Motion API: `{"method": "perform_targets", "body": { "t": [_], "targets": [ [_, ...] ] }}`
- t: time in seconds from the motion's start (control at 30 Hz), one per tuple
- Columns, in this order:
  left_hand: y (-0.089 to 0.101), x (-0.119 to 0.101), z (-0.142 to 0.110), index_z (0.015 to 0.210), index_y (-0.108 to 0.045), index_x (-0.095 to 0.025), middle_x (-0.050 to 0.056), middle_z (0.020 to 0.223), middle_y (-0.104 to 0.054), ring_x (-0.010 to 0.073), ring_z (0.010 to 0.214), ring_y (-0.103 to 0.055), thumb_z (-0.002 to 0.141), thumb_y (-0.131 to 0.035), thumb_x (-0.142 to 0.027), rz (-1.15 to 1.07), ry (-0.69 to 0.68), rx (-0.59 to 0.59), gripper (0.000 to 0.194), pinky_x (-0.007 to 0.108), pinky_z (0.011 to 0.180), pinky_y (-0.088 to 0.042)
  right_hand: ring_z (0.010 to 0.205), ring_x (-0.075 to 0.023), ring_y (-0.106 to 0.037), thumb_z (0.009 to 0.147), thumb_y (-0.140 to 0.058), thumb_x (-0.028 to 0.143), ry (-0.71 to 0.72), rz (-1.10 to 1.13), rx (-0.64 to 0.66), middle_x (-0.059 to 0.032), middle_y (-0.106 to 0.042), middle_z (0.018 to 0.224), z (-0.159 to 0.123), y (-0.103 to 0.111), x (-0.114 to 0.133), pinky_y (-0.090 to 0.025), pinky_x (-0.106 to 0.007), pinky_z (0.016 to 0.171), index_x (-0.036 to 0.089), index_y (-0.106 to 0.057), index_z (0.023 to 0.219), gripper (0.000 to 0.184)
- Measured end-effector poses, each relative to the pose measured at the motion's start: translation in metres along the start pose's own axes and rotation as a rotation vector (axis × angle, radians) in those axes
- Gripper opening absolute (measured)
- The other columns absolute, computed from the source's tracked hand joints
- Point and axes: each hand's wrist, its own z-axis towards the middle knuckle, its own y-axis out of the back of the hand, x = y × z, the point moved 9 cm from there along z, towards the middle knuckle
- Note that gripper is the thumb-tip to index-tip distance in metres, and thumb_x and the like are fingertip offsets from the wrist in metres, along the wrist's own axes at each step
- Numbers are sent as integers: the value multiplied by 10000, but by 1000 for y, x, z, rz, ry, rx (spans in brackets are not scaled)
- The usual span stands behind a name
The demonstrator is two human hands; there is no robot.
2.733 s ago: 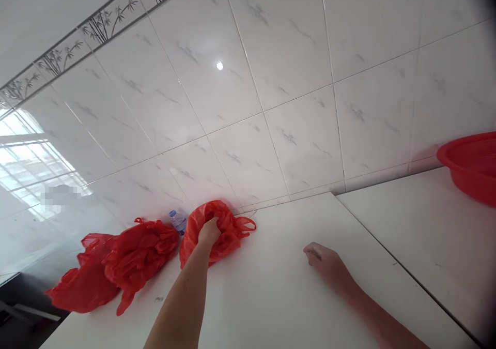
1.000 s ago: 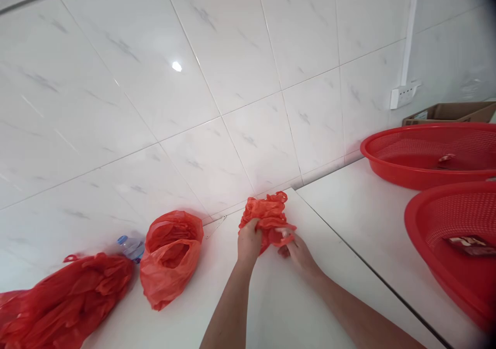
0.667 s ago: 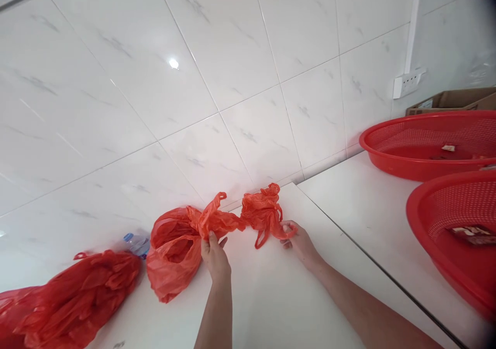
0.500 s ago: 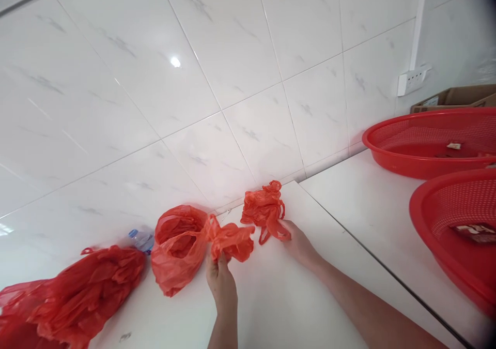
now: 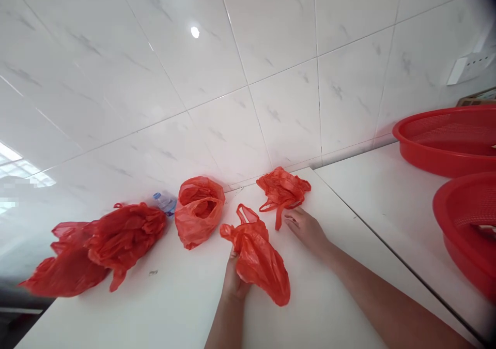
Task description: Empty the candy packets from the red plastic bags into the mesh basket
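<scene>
My left hand (image 5: 234, 277) is closed on a red plastic bag (image 5: 261, 261), which hangs loosely over its fingers with a handle loop sticking up; part of the fingers is hidden behind the film. My right hand (image 5: 309, 231) lies low over the table, fingers a little apart and nothing gripped in them. Just beyond its fingertips, a second crumpled red plastic bag (image 5: 283, 187) rests against the wall side of the table, one handle trailing toward the hand.
On the white table (image 5: 186, 307), to the left, sit a rounded open red bag (image 5: 197, 214), a plastic bottle (image 5: 165, 203) and a large heap of red bags (image 5: 124, 235). Two red baskets (image 5: 426, 157) stand at right. A tiled wall (image 5: 279, 106) runs behind.
My left hand has drawn its bag away from the wall, and the bag now hangs longer. My right hand has let go of the other bag's handle. The view has shifted left.
</scene>
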Motion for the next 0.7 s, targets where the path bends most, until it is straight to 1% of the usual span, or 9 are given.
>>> {"method": "perform_targets", "body": {
  "t": [0.1,0.17,0.27,0.33,0.4,0.47,0.53,0.6,0.7],
  "targets": [
    [-12,0,0,855,-605,-219,23,774,-616,179,699,-624,669,-683,-260,-55,8,99,206,323,670,-523,678,-140,-527,892,-365,381,-67,-4,-61,-6,-585,791,-20,8,9,-396,-254,634,225,-545,748,279],
    [-17,2,0,829,-598,-198,25,756,-610,178,706,-622,657,-675,-220,-58,22,144,190,297,652,-506,609,-129,-476,896,-359,391,-69,5,-53,9,-540,682,-36,4,20,-360,-244,590,218,-498,689,303],
    [-21,4,-2,763,-566,-168,15,709,-586,149,673,-587,702,-649,-232,-50,17,178,120,269,635,-477,557,-122,-428,907,-348,411,-48,69,47,24,-485,609,-58,-13,42,-333,-237,565,220,-483,712,304],
    [-22,3,-3,708,-518,-163,-6,664,-551,115,615,-537,742,-628,-253,-39,-32,185,146,249,610,-454,533,-121,-416,911,-343,434,-70,141,128,32,-468,588,-71,-27,53,-324,-239,554,222,-483,754,298],
    [-24,1,-4,711,-496,-164,-17,664,-540,98,588,-502,755,-611,-240,-4,-87,190,145,239,591,-437,514,-121,-398,906,-349,473,-129,218,178,36,-449,569,-80,-40,57,-306,-243,532,218,-461,733,327],
    [-24,-2,-7,749,-507,-169,-18,692,-546,101,600,-499,748,-582,-181,113,-155,162,76,238,586,-428,512,-120,-380,889,-363,527,-214,314,194,31,-435,561,-85,-49,54,-291,-249,519,211,-416,668,389],
    [-24,-16,-13,760,-526,-175,-12,725,-546,113,643,-506,734,-530,-104,343,-320,85,76,242,602,-426,509,-123,-383,859,-372,599,-311,454,218,21,-437,555,-89,-56,47,-294,-259,512,208,-392,625,456],
    [-30,-38,-28,780,-550,-182,4,780,-548,131,714,-519,713,-476,-36,604,-587,6,177,257,641,-435,510,-135,-423,836,-334,668,-396,663,271,4,-473,562,-92,-60,43,-326,-274,518,207,-446,639,514],
    [-53,-61,-60,961,-582,-202,45,904,-552,164,834,-529,693,-432,21,887,-975,-21,380,296,708,-459,644,-179,-550,830,-233,717,-441,1022,355,-48,-594,711,-92,-54,55,-430,-328,622,205,-584,815,621]
  ]
}}
